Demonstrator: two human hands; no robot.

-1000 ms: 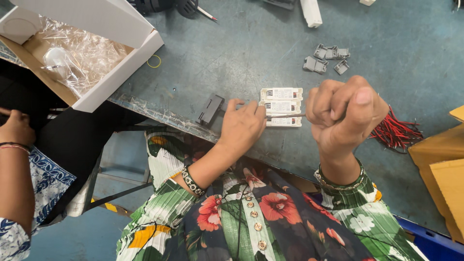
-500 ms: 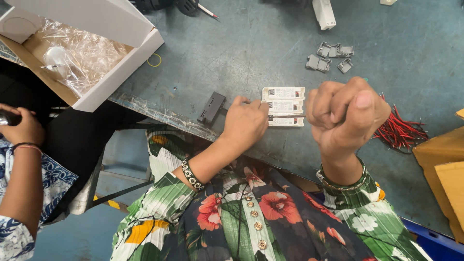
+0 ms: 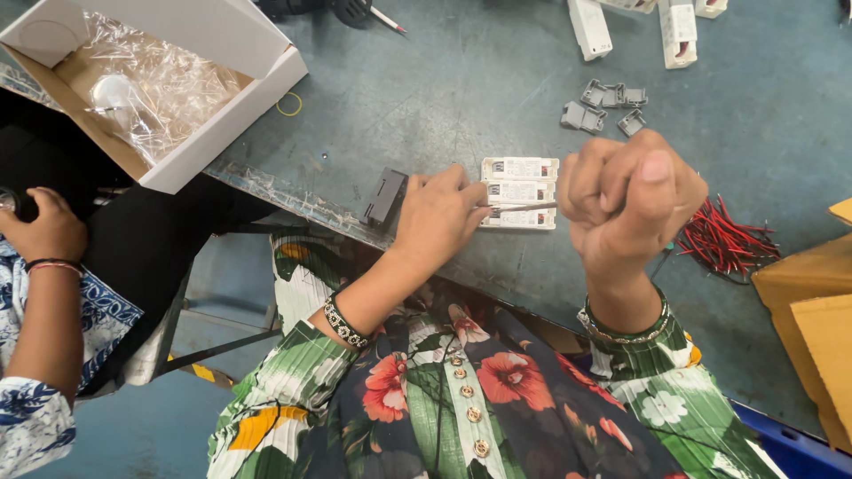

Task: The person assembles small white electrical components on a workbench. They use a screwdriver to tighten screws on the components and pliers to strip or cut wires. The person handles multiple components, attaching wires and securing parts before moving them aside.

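Three small white rectangular blocks [image 3: 520, 168] lie side by side near the front edge of the blue-grey worktable [image 3: 444, 80]. My left hand [image 3: 440, 213] presses on their left ends. My right hand [image 3: 627, 195] is a raised fist closed around a thin metal tool [image 3: 524, 208], whose shaft runs left across the middle block. The tool's tip is hidden under my left fingers. A dark grey clip [image 3: 385, 196] lies just left of my left hand.
An open white box [image 3: 226, 35] with crinkled clear plastic stands at the far left. Grey clips [image 3: 602, 105] and more white blocks [image 3: 589, 27] lie farther back. Red wires [image 3: 723, 241] and brown cardboard [image 3: 821, 302] sit at right. Another person's hand [image 3: 44, 226] is at left.
Both hands stay in place on the blocks and tool. The other person's hand at left has shifted slightly.
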